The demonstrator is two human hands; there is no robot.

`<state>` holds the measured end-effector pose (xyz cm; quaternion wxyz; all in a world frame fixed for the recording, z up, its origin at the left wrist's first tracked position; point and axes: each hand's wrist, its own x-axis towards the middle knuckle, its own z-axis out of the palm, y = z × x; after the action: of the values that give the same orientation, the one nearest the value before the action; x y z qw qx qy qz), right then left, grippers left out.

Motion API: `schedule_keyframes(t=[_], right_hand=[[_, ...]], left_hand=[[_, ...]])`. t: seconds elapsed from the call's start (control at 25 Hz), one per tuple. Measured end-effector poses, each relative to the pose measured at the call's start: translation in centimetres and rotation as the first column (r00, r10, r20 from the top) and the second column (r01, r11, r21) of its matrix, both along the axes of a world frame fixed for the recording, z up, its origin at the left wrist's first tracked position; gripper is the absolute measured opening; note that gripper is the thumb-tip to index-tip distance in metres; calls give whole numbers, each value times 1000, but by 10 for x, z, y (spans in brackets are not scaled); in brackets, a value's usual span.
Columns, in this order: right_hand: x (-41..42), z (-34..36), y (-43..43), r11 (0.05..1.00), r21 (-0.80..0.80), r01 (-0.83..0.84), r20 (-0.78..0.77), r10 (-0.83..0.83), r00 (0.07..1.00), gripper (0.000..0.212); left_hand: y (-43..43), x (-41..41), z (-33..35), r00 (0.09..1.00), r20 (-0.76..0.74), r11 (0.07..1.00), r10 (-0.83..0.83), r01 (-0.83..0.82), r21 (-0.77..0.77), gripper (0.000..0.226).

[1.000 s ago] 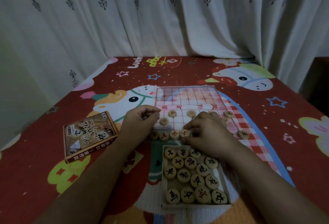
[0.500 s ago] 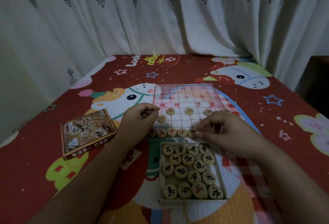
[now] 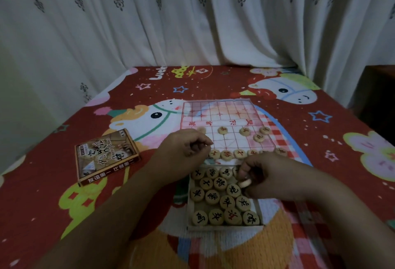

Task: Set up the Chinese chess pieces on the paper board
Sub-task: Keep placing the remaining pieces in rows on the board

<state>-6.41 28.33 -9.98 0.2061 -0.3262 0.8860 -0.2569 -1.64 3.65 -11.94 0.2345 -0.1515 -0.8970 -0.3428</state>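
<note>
Right hand [image 3: 270, 180] pinches a round pale wooden chess piece [image 3: 245, 183] just above the shallow cardboard tray [image 3: 224, 227] of pieces. Left hand [image 3: 184, 150] rests curled at the pink-gridded paper board [image 3: 220, 117]; whether it holds anything, I can't tell. Best to lift clear, then set it squarely on a crossing.

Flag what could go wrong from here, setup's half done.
1. The right hand pinches a piece on edge over the tray; a slip could drop it onto the packed pieces.
2. The left hand rests on the thin paper board; dragging it could shift the near row.
</note>
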Motion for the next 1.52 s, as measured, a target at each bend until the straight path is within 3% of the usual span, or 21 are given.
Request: schedule_keyframes(t=[0.2, 0.4, 0.8, 1.08, 1.2, 1.32, 1.4, 1.52], right_hand=[[10, -2, 2, 999, 37, 15, -110, -10, 994, 14], [23, -9, 4, 997, -39, 68, -230, -75, 970, 19], [52, -10, 3, 997, -24, 79, -311, -82, 947, 34], [35, -8, 3, 996, -78, 44, -154, -55, 987, 5], [25, -11, 7, 979, -190, 70, -25, -77, 997, 11], [19, -7, 7, 945, -315, 83, 21, -80, 997, 12], [14, 0, 3, 919, -379, 106, 56, -92, 994, 13], [-2, 5, -9, 897, -415, 150, 53, -140, 989, 15]], left_hand=[[19, 31, 8, 978, 85, 978, -190, 197, -72, 16], [32, 61, 21, 848, 363, 875, -385, 461, -147, 28], [37, 60, 22, 828, 453, 821, -330, 489, -295, 32], [52, 56, 31, 844, 406, 799, -350, 495, -341, 23], [56, 55, 37, 843, 424, 844, -332, 466, -265, 22], [50, 52, 48, 853, 484, 914, -194, 336, -225, 30], [38, 49, 52, 883, 412, 961, -224, 271, -59, 23], [-8, 16, 39, 954, 293, 997, 64, -71, 14, 22]])
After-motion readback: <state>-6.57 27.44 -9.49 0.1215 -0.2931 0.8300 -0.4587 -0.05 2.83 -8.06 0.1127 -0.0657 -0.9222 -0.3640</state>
